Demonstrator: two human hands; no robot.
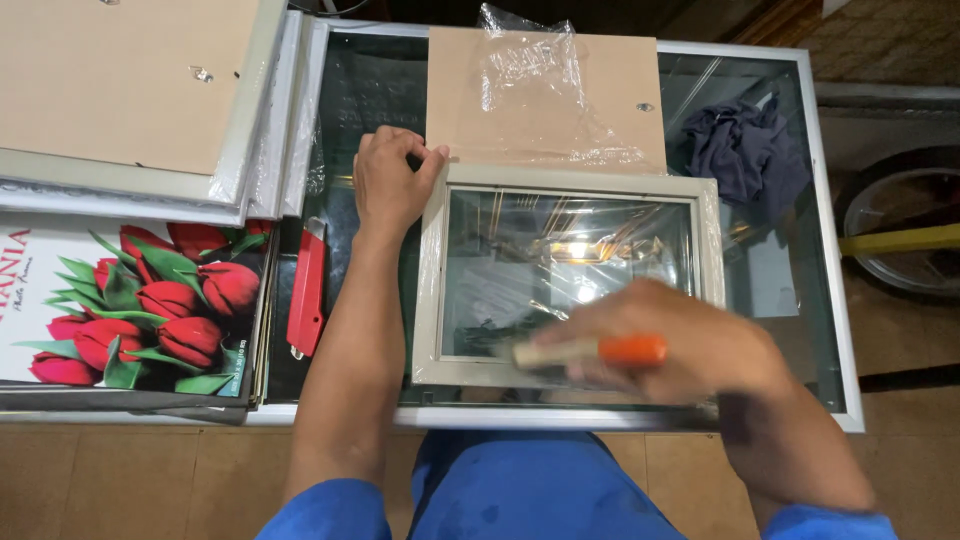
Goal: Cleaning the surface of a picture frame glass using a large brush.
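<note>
A small picture frame (434,270) with a pale grey-beige moulding and a glass pane lies on the glass-topped table, partly wrapped in clear plastic film. My left hand (392,180) presses on the frame's far left corner, fingers curled over it. My right hand (680,345) is over the frame's near right part, blurred, and grips a tool with an orange handle (630,350) and a pale front end lying across the glass near the lower rail.
A brown backing board (610,90) with crumpled clear plastic (528,70) lies behind the frame. A dark cloth (745,150) sits at the right. A red utility knife (308,290) lies left of my forearm. Stacked frames (130,100) and a red tulip print (150,310) fill the left side.
</note>
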